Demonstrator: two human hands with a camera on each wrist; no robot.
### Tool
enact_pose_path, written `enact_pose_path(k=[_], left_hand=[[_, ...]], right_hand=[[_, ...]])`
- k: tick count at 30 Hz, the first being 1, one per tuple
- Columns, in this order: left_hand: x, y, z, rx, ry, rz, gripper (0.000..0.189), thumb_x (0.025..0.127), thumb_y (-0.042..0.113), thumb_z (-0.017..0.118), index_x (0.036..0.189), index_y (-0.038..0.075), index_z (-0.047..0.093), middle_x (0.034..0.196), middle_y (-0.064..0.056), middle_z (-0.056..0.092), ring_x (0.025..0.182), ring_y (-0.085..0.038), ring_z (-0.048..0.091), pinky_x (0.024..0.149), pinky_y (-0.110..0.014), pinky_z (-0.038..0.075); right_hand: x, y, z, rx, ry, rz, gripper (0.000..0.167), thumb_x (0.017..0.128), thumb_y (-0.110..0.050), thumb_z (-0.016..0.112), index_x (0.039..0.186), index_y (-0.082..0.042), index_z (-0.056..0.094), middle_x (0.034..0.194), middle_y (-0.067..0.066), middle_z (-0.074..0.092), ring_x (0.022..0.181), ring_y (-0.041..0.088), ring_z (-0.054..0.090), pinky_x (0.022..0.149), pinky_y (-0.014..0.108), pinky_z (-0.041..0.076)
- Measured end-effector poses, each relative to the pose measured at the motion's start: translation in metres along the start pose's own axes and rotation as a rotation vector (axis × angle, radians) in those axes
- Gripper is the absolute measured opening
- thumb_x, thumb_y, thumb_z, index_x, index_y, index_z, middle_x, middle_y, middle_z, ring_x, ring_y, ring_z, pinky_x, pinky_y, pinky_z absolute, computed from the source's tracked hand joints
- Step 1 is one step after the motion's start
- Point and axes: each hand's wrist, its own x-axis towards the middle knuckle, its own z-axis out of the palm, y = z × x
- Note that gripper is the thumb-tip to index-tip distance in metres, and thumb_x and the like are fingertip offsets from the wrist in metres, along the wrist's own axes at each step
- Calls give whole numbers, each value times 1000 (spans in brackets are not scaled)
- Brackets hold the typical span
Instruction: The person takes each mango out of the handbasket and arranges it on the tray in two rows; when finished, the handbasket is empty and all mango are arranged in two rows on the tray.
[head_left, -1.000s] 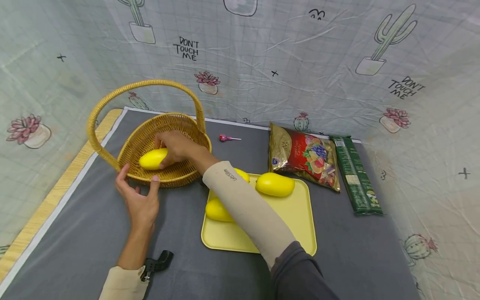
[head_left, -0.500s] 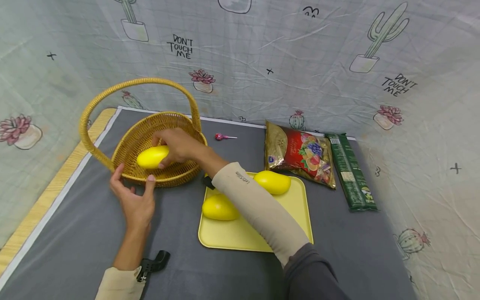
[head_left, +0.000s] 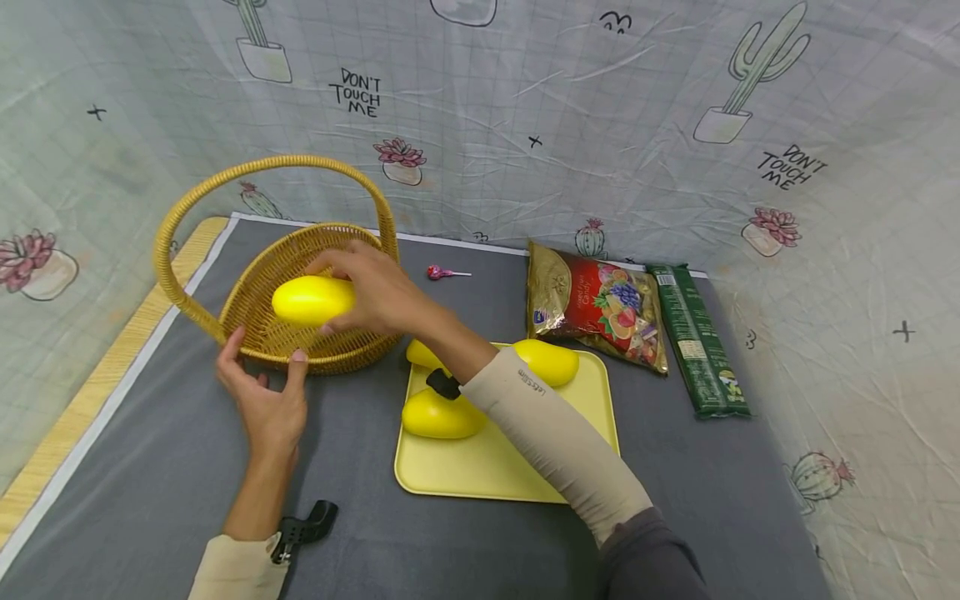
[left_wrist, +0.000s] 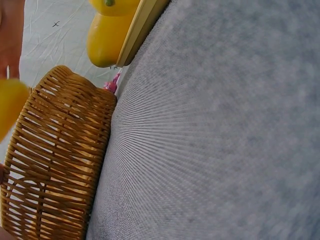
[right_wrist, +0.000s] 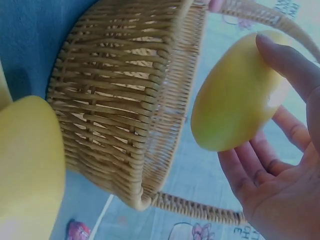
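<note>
My right hand point(head_left: 382, 292) grips a yellow mango point(head_left: 311, 301) over the wicker basket point(head_left: 352, 362). In the right wrist view, the thumb lies across one side of the held mango point(right_wrist: 240, 95) and the fingers support the other, apart from the basket's rim. With fingers and thumb spread, my left hand point(head_left: 273, 408) touches the near rim of the basket. To the right, a yellow tray point(head_left: 480, 475) bears a front mango point(head_left: 442, 414), a right mango point(head_left: 551, 362) and one partly behind my right forearm point(head_left: 425, 355).
A lollipop point(head_left: 442, 272) lies right of the basket. Farther right are a red and gold candy bag point(head_left: 600, 304) and a long green packet point(head_left: 697, 342). The basket's tall handle point(head_left: 292, 161) arches over its opening. A patterned curtain point(head_left: 480, 108) hangs behind the table.
My right hand has lifted the mango from inside the basket, and its forearm has shifted right over the tray. My left hand stays at the basket's rim. The head view has shifted slightly.
</note>
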Motion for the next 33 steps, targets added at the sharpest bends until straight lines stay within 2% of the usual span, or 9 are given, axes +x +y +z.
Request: enact_pose_path(k=[6, 13, 18, 26, 33], left_hand=[[-1, 0, 0, 6, 9, 23, 77, 99, 19, 70, 162, 28, 27, 169, 5, 18, 160, -13, 16, 130, -55, 16], [-2, 1, 1, -5, 0, 27, 78, 99, 18, 71, 162, 27, 27, 169, 5, 18, 160, -11, 15, 130, -54, 16], [-1, 1, 1, -22, 4, 23, 78, 98, 18, 71, 162, 27, 28, 169, 5, 18, 160, -11, 15, 129, -54, 18], [-1, -1, 1, -25, 1, 25, 78, 99, 17, 70, 163, 26, 27, 169, 3, 17, 159, -13, 16, 129, -56, 19], [0, -1, 1, -78, -11, 14, 78, 99, 14, 70, 163, 27, 27, 169, 4, 15, 160, -14, 14, 129, -61, 19]], right_hand=[[-31, 4, -9, 114, 91, 57, 76, 76, -34, 98, 143, -27, 63, 128, 2, 57, 117, 15, 55, 92, 28, 46], [-68, 15, -14, 149, 180, 62, 72, 75, -32, 98, 138, -26, 63, 119, 1, 56, 113, 16, 54, 91, 31, 47], [-98, 17, -19, 145, 194, 85, 72, 76, -33, 98, 137, -27, 61, 117, 1, 53, 113, 18, 56, 92, 36, 48], [-145, 26, -25, 120, 221, 198, 69, 76, -32, 98, 134, -28, 62, 117, 0, 53, 113, 19, 56, 94, 42, 52], [-186, 36, -27, 92, 211, 288, 65, 77, -31, 97, 132, -28, 63, 117, -1, 56, 112, 20, 55, 94, 42, 51]])
